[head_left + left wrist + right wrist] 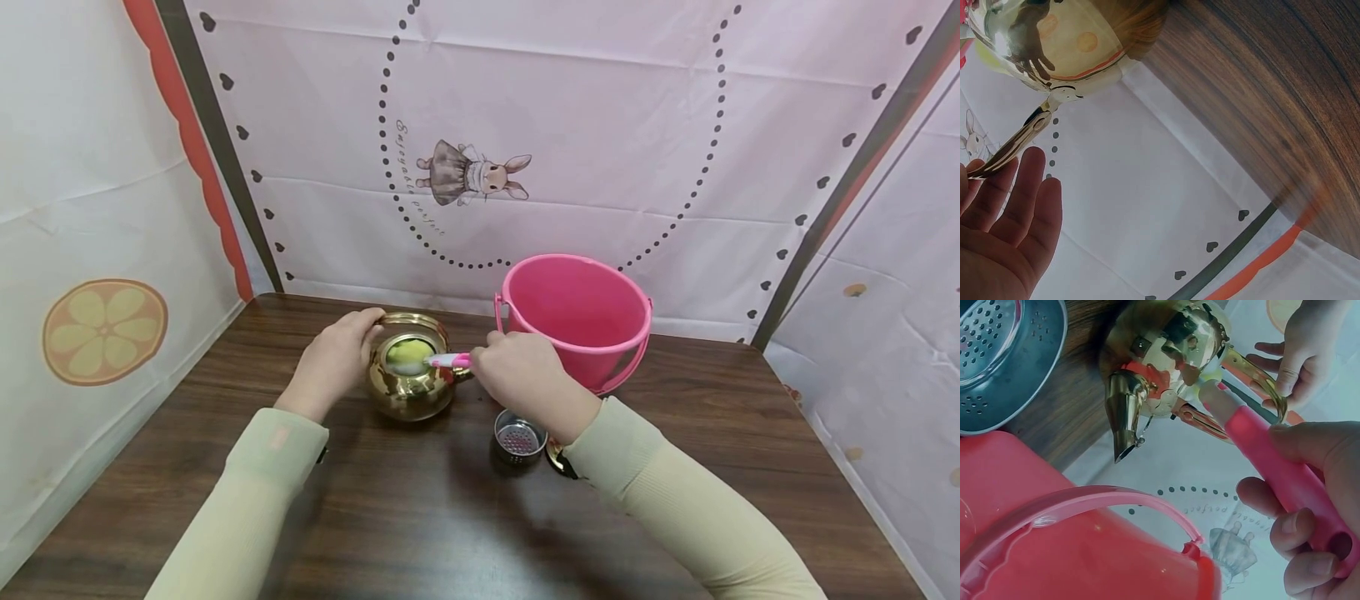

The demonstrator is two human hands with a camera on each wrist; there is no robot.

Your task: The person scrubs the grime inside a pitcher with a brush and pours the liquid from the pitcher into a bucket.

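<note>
A strainer (pixel 519 439) sits nearer than the right hand (pixel 528 375), which curls round a pink-handled tool (pixel 1257 444). The gold kettle (pixel 408 398) is between both hands, its handle (pixel 1260 378) pinched by the left hand (pixel 328 358). A pink bucket (pixel 592 364) stands beyond the right hand.

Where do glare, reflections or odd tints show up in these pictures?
Head view: pale glare on the near part of the wooden tabletop; left wrist view: a dark, hand-shaped reflection on the gold teapot; right wrist view: a bluish tint on the metal strainer.
</note>
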